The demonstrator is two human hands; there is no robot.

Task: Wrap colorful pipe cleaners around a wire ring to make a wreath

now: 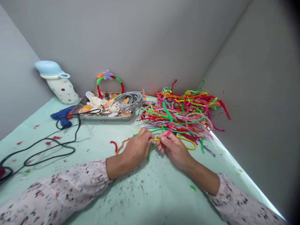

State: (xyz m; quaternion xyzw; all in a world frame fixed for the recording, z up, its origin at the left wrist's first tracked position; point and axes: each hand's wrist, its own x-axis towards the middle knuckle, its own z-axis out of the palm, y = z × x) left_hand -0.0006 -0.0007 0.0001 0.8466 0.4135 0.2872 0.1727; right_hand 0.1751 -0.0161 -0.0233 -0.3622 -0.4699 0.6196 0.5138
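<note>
Both hands meet over the table, in front of the heap of pipe cleaners. My right hand [175,148] is closed, its thumb and fingers pinching a strip of pipe cleaner [170,125] that shows green, pink and yellow stretches. The green end points up and away. My left hand [138,148] is closed too, with its fingertips at the yellow stretch; the exact grip is partly hidden. A yellow loop [191,147] shows just beyond my right hand; whether it joins the strip I cannot tell. Beside my left hand lie an orange pipe cleaner [122,144] and a short red piece [114,146].
Tangled pipe cleaners [182,109] lie at the back right. A metal tray [110,118] holds shells, with coiled grey wire [131,100] over its right side and a flowered pipe-cleaner hoop [107,75] upright. A blue glue gun [62,113] with looped black cord [47,138] and a bottle [62,89] stand left.
</note>
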